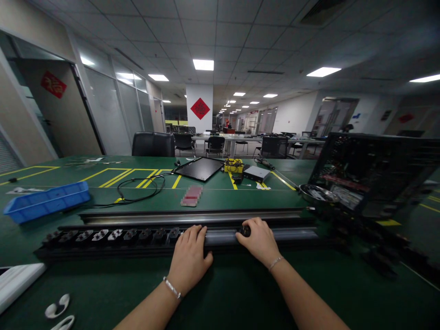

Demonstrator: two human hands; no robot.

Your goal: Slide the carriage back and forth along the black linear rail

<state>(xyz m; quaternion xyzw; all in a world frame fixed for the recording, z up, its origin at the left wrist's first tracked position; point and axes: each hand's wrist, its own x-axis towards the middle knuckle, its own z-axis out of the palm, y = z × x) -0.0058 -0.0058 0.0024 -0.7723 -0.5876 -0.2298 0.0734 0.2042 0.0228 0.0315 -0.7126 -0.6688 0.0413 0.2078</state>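
Note:
A long black metal rail (113, 238) lies across the green table in front of me, with a row of several small black-and-white clips set into its left half. My left hand (189, 256) rests flat on the rail near its middle, fingers stretched forward. My right hand (259, 238) is curled over the rail just to the right, fingertips pinched on a small black round part (245, 230).
A blue plastic bin (46, 200) sits at the left, a looped black cable (139, 189) and a dark flat panel (199, 168) behind the rail. An open black computer case (374, 172) and a metal bowl (318, 192) stand at the right. White objects (57, 307) lie near the front left.

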